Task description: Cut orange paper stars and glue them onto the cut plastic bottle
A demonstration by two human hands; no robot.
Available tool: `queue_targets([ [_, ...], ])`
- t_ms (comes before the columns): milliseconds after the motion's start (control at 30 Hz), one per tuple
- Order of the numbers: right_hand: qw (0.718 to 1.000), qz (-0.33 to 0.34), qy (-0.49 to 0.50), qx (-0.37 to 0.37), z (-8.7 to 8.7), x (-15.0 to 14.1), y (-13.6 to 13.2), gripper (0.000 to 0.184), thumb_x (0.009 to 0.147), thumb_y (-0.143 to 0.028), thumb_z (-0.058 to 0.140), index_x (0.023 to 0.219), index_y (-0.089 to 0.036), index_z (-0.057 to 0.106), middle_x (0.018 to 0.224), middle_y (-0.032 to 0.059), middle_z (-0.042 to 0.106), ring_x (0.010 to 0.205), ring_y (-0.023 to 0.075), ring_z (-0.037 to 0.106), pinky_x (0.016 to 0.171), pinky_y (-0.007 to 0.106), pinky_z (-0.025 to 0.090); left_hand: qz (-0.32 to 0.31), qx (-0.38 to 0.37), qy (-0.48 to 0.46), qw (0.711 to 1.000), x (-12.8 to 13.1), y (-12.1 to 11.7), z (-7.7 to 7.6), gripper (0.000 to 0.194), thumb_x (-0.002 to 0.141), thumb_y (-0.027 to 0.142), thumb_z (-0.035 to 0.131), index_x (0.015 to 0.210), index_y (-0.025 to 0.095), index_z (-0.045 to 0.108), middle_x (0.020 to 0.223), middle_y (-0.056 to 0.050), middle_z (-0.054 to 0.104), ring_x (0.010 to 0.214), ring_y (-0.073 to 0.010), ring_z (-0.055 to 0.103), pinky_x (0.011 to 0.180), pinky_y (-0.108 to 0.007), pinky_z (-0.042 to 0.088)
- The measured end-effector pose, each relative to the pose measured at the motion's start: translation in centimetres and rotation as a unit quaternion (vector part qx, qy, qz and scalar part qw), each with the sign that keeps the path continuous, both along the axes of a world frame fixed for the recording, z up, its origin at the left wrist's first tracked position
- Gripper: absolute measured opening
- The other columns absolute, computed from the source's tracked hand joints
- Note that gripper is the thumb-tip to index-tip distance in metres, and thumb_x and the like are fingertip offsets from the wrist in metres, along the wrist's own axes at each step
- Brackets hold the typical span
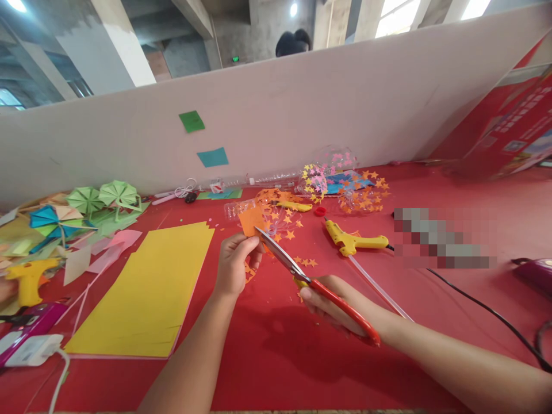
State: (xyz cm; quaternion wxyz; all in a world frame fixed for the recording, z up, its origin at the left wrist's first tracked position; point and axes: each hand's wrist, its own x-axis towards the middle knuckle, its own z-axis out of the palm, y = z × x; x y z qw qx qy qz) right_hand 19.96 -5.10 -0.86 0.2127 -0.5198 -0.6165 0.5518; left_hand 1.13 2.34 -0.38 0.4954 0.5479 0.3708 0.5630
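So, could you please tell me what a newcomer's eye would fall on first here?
Probably the red-handled metal scissors near the centre, gripped in the right hand, their blades at the small orange paper piece in the left hand. Next might come the bright yellow paper stack on the left of the red tabletop, then the yellow glue gun lying right of centre.

Green square (191, 121) above a blue square (213, 157) on the pale partition (276, 115).

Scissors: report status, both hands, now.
Right hand gripping scissors. Left hand holding orange paper at the blades; fingers close to them. Orange stars scattered nearby.
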Motion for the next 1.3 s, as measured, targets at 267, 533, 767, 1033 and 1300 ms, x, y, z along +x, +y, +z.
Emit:
queue_targets([
  [267,1.000,-0.001,0.011,0.019,-0.30,0.03,0.06,0.054,0.077,-0.068,0.053,0.056,-0.020,0.038,0.047,-0.0060,0.040,0.036,0.0055,0.035,0.034,0.018,0.025,0.003,0.000,-0.005,1.000,-0.08,0.07,0.01,0.025,0.073,0.029,0.057,0.051,0.017,0.057,0.043,0.002,0.050,0.036,-0.0077,0.043,0.038,-0.021,0.033],
  [533,0.999,0.009,0.012,0.032,-0.54,0.16,0.28,0.052,0.080,-0.064,0.053,0.056,-0.021,0.037,0.048,-0.0063,0.038,0.038,0.0065,0.035,0.036,0.019,0.027,0.022,0.011,-0.024,0.999,-0.08,0.05,0.47,0.022,0.074,0.028,0.056,0.055,0.017,0.056,0.046,0.003,0.053,0.038,-0.0075,0.045,0.038,-0.020,0.034],
  [767,0.999,0.009,0.021,0.031,-0.70,0.15,0.35,0.054,0.078,-0.067,0.055,0.056,-0.021,0.035,0.045,-0.0080,0.034,0.036,0.0061,0.033,0.035,0.019,0.026,0.035,0.026,-0.056,0.997,-0.12,0.14,0.70,0.017,0.077,0.024,0.055,0.061,0.018,0.055,0.050,0.004,0.054,0.041,-0.0074,0.048,0.040,-0.019,0.036],
  [1033,0.998,0.025,0.018,0.045,-0.71,0.39,0.47,0.054,0.080,-0.068,0.052,0.057,-0.021,0.038,0.045,-0.0074,0.035,0.038,0.0065,0.034,0.037,0.019,0.026,0.027,0.031,-0.061,0.997,-0.17,0.24,0.69,0.019,0.076,0.020,0.055,0.058,0.017,0.052,0.049,0.005,0.048,0.042,-0.0064,0.041,0.041,-0.018,0.033],
  [1300,0.998,0.055,0.007,0.043,0.16,0.31,0.28,0.054,0.082,-0.068,0.048,0.061,-0.019,0.041,0.050,-0.0061,0.041,0.043,0.0067,0.036,0.041,0.020,0.026,-0.001,0.023,-0.079,0.997,-0.34,0.37,0.61,0.017,0.070,0.019,0.057,0.054,0.017,0.053,0.045,0.005,0.045,0.040,-0.0061,0.039,0.039,-0.018,0.029],
])
